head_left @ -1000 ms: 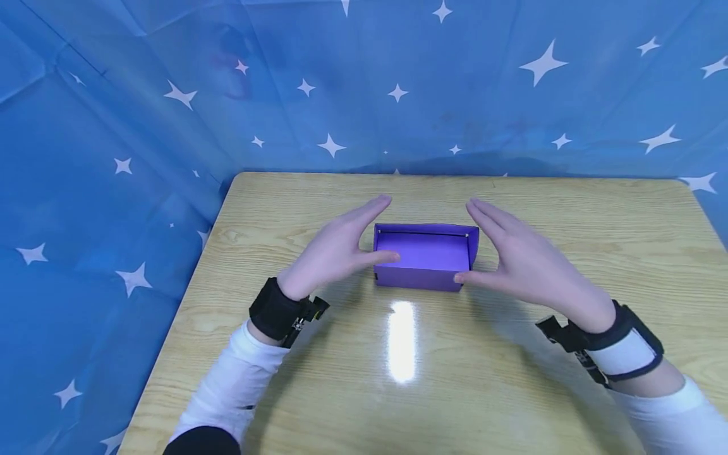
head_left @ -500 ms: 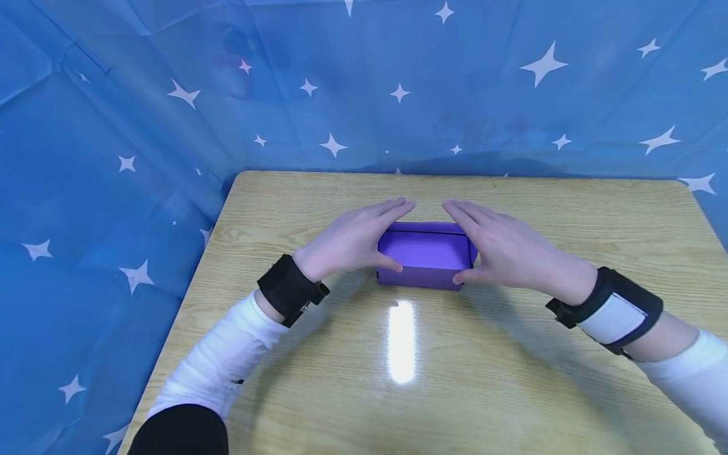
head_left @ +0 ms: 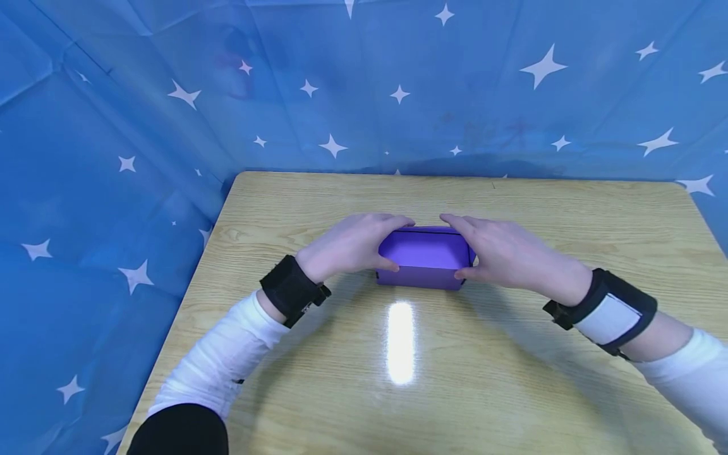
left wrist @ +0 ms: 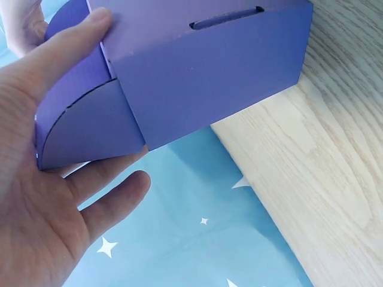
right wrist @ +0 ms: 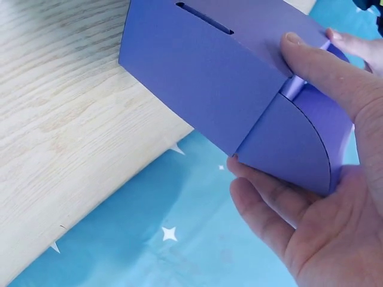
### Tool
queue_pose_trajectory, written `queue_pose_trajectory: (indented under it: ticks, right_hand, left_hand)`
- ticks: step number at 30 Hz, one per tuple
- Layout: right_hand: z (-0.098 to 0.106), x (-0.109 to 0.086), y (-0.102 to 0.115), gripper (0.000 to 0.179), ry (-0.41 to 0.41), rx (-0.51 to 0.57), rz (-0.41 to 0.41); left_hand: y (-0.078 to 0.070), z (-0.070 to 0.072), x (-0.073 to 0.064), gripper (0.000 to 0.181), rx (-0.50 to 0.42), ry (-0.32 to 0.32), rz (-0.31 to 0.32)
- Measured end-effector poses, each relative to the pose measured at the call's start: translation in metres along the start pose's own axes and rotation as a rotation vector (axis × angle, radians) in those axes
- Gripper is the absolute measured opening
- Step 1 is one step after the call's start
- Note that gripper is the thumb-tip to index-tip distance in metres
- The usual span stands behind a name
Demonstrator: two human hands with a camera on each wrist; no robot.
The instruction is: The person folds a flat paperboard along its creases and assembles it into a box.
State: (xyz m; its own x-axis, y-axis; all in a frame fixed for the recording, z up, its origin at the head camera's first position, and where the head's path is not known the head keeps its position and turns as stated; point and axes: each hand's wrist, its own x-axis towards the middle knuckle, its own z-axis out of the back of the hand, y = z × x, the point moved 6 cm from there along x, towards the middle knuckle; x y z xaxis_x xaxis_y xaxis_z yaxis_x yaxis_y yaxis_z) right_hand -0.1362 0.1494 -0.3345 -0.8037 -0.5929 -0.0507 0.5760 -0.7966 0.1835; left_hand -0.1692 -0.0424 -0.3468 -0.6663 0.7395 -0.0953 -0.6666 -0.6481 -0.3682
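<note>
A small purple cardboard box (head_left: 422, 278) stands on the table, its top open and its lid raised at the back. At its left end my left hand (head_left: 354, 245) grips it, thumb at the front rim and fingers behind the lid. My right hand (head_left: 509, 260) holds the right end in the same way. In the left wrist view, the box (left wrist: 209, 81) shows a slot along an edge and a rounded side flap (left wrist: 90, 128) against my palm. A matching rounded flap (right wrist: 287, 140) lies within my right hand in the right wrist view.
The wooden table (head_left: 318, 392) has a bright light reflection in front of the box. A blue cloth with white stars (head_left: 364, 82) hangs behind the table and along its left side. Each wrist wears a black strap (head_left: 290, 287) with a camera.
Both hands have moved inward onto the two ends of the box. Their fingers have come down behind the raised lid, while the box has stayed nearly in place.
</note>
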Motion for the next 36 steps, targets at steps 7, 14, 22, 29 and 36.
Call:
queue_pose_trajectory:
  ticks: [7,14,22,29,36]
  right_hand:
    - [-0.002,-0.001,0.001,0.087,-0.016,0.025,-0.001]
    - [-0.005,-0.003,0.002,0.085,-0.043,0.042,0.000]
    - [-0.010,-0.006,0.004,0.082,-0.089,0.049,0.010]
    - [-0.014,-0.007,0.005,0.077,-0.121,0.052,0.018]
    - [-0.020,-0.010,0.005,0.075,-0.178,0.054,0.023]
  left_hand:
    - [0.000,-0.003,-0.002,0.076,-0.013,0.006,-0.007]
    - [0.000,-0.007,-0.004,0.074,-0.016,0.000,-0.021]
    - [0.000,-0.010,-0.007,0.073,-0.037,-0.009,-0.024]
    - [0.001,-0.014,-0.009,0.071,-0.071,-0.028,-0.042]
    - [-0.001,-0.017,-0.011,0.068,-0.055,-0.093,-0.081]
